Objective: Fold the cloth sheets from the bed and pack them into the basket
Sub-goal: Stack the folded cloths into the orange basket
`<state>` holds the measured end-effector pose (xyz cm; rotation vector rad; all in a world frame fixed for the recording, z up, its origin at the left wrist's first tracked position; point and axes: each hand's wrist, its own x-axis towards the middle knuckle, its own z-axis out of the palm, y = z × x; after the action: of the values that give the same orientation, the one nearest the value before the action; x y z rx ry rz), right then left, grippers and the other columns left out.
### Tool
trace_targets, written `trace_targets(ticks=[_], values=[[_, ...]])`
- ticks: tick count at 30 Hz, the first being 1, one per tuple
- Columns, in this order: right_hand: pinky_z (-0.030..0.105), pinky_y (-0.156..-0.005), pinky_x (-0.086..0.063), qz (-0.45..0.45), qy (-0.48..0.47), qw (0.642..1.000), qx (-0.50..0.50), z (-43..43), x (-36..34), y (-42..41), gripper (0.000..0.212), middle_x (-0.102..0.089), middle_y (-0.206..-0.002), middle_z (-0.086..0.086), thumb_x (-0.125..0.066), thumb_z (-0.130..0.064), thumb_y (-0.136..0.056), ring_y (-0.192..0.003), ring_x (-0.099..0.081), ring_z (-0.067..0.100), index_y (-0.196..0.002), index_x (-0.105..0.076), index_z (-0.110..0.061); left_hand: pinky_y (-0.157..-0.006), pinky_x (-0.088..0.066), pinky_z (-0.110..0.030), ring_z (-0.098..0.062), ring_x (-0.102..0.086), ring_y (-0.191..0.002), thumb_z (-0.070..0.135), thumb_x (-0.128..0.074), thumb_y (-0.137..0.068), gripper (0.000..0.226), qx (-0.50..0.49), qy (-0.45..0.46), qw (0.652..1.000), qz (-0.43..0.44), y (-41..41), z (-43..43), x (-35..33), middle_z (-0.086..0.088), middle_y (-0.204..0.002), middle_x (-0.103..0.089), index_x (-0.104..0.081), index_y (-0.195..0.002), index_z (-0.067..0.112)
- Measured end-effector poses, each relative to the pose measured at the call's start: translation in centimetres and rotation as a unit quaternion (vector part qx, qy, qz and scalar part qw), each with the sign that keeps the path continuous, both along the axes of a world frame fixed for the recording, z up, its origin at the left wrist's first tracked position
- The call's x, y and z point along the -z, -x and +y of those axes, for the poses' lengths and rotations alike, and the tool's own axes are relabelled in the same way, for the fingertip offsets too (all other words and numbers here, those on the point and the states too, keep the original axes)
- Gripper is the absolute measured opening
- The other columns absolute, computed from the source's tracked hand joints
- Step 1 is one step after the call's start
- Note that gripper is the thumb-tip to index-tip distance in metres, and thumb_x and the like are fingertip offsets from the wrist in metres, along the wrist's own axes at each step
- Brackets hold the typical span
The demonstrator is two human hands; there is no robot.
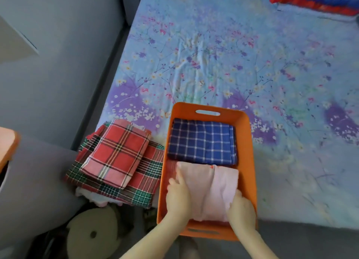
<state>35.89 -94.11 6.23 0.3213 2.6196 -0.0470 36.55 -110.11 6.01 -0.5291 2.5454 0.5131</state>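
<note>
Orange plastic basket (246, 146) sits on the bed (213, 54), at its near edge, cut-out handles on the far and near walls. All places below are relative to the basket.

Inside, far half: folded blue checked cloth (203, 141), lying flat. Inside, near half: folded pale pink cloth (211, 188), its far edge touching the blue one. A bit of red fabric shows under the pink cloth along the basket's left inner side, too little visible to name.

Left hand (177, 194) rests on the left part of the pink cloth, fingers laid over its edge, curled on the fabric. Right hand (240, 208) holds the right near corner of the pink cloth, fingers wrapped around the fold, just inside the basket's right wall.

Just left of the basket, on the bed corner: folded red plaid cloth (116, 153) stacked on a larger red-and-green plaid cloth (147, 184), with a white-pink fabric (97, 199) poking out beneath. The stack touches or nearly touches the basket's left wall.

Far right of the basket, at the bed's far corner: red-and-blue pillow (320, 0). Near left, down on the floor: round beige cushion-like item (93, 231), blurred.
</note>
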Motion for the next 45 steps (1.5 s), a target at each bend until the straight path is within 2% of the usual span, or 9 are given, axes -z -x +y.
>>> trace_targets(ticks=[6, 12, 17, 20, 23, 28, 36, 41, 45], values=[[0.045, -0.101, -0.042, 0.112, -0.004, 0.984, -0.138, 1.0, 1.4, 1.9, 0.076, -0.042, -0.143, 0.021, -0.070, -0.006, -0.076, -0.128, -0.044, 0.040, -0.144, -0.036, -0.007, -0.116, -0.017, -0.048, -0.039, -0.005, -0.142, 0.021, -0.053, -0.093, 0.078, 0.309, 0.137, 0.940, -0.038, 1.6, -1.7, 0.5, -0.018, -0.155, 0.003, -0.001, -0.151, 0.012], [0.026, -0.089, -0.047, -0.198, 0.056, 0.963, -0.174, 2.5, 5.2, 2.0, 0.090, 0.047, -0.136, 0.013, -0.048, -0.022, -0.094, -0.144, -0.012, 0.034, -0.144, 0.027, -0.021, -0.114, 0.012, -0.052, -0.033, 0.027, -0.139, 0.046, -0.059, -0.086, 0.104, 0.412, 0.106, 0.891, -0.155, 3.1, -2.7, 4.5, -0.009, -0.151, 0.032, 0.022, -0.147, 0.022], [0.035, -0.105, -0.036, -0.224, -0.155, 0.932, -0.241, -0.5, 5.4, 2.4, 0.079, 0.016, -0.153, 0.026, -0.043, -0.017, -0.096, -0.138, -0.025, 0.036, -0.148, 0.017, -0.012, -0.117, 0.002, -0.051, -0.035, 0.011, -0.144, 0.036, -0.055, -0.090, 0.085, 0.414, 0.079, 0.894, -0.153, 3.6, -2.3, 3.7, -0.014, -0.157, 0.014, 0.001, -0.151, 0.019], [0.027, -0.081, -0.044, -0.175, -0.148, 0.933, -0.279, -3.1, 2.2, 4.6, 0.037, -0.055, -0.126, 0.013, -0.045, -0.006, -0.092, -0.117, -0.053, 0.024, -0.129, -0.047, -0.008, -0.108, -0.036, -0.035, -0.024, -0.041, -0.131, 0.027, -0.049, -0.095, 0.046, 0.275, -0.088, 0.957, 0.013, 3.9, -5.0, -0.3, -0.006, -0.145, -0.040, -0.041, -0.140, 0.019], [0.023, -0.049, -0.032, 0.046, -0.037, 0.964, -0.258, -7.1, -2.3, 7.0, 0.016, -0.054, -0.065, -0.002, -0.064, -0.008, -0.083, -0.065, -0.061, 0.019, -0.073, -0.056, -0.016, -0.076, -0.051, -0.024, -0.009, -0.062, -0.090, 0.020, -0.051, -0.094, 0.019, 0.075, -0.139, 0.960, 0.231, 2.4, -9.9, -3.0, 0.007, -0.101, -0.065, -0.063, -0.109, 0.019], [0.037, -0.069, -0.052, 0.150, 0.303, 0.922, -0.187, -17.7, -6.4, 9.3, 0.027, -0.070, -0.097, 0.007, -0.050, -0.017, -0.096, -0.086, -0.066, 0.026, -0.118, -0.063, -0.008, -0.070, -0.044, -0.027, -0.019, -0.060, -0.087, 0.020, -0.054, -0.093, 0.012, -0.396, -0.090, 0.889, 0.213, 0.4, -17.9, 0.9, 0.001, -0.090, -0.061, -0.058, -0.098, 0.011], [0.037, -0.097, -0.046, -0.138, 0.377, 0.912, 0.080, -29.4, 4.9, 13.7, 0.064, -0.054, -0.114, 0.009, -0.056, -0.027, -0.090, -0.106, -0.054, 0.022, -0.144, -0.029, -0.006, -0.099, -0.041, -0.053, -0.041, -0.044, -0.125, 0.045, -0.070, -0.080, 0.086, -0.769, -0.496, 0.402, -0.020, -1.8, -24.7, 9.7, -0.024, -0.140, -0.039, -0.027, -0.146, 0.008], [0.040, -0.102, -0.041, -0.187, 0.377, 0.867, 0.265, -30.4, 11.2, 16.8, 0.090, -0.048, -0.139, 0.011, -0.077, -0.037, -0.074, -0.126, -0.047, 0.028, -0.144, -0.029, -0.005, -0.105, -0.037, -0.046, -0.031, -0.045, -0.126, 0.050, -0.070, -0.077, 0.074, -0.736, -0.474, 0.484, -0.001, -1.7, -25.6, 12.1, -0.013, -0.136, -0.049, -0.044, -0.134, 0.011], [0.039, -0.085, -0.054, -0.163, 0.451, 0.810, 0.337, -30.6, 16.8, 18.9, 0.080, -0.069, -0.109, 0.011, -0.086, -0.023, -0.054, -0.097, -0.066, 0.025, -0.126, -0.055, -0.003, -0.100, -0.044, -0.044, -0.028, -0.055, -0.114, 0.051, -0.083, -0.060, 0.086, -0.751, -0.471, 0.460, 0.049, -1.4, -26.1, 14.1, -0.008, -0.124, -0.058, -0.048, -0.128, 0.011]])
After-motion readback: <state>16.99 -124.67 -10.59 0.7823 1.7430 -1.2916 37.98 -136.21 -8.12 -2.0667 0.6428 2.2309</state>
